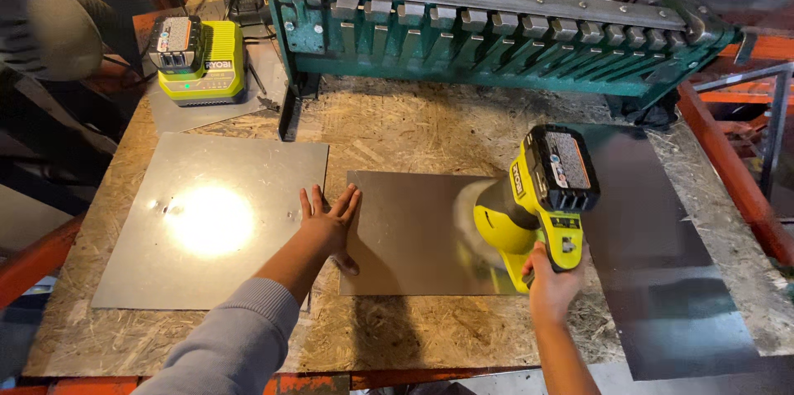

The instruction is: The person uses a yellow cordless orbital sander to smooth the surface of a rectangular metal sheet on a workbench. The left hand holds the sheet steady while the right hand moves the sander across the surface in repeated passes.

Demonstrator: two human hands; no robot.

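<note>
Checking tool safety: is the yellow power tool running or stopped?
Running: the pad under the yellow power tool is motion-blurred on the middle metal sheet.

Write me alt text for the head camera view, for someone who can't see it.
A person's right hand holds a yellow-green cordless power tool on a small metal sheet, while the left hand presses flat on that sheet's left edge. The sheet lies on a chipboard workbench between two other metal sheets, with a green sheet-metal brake behind and a battery charger at back left.
</note>
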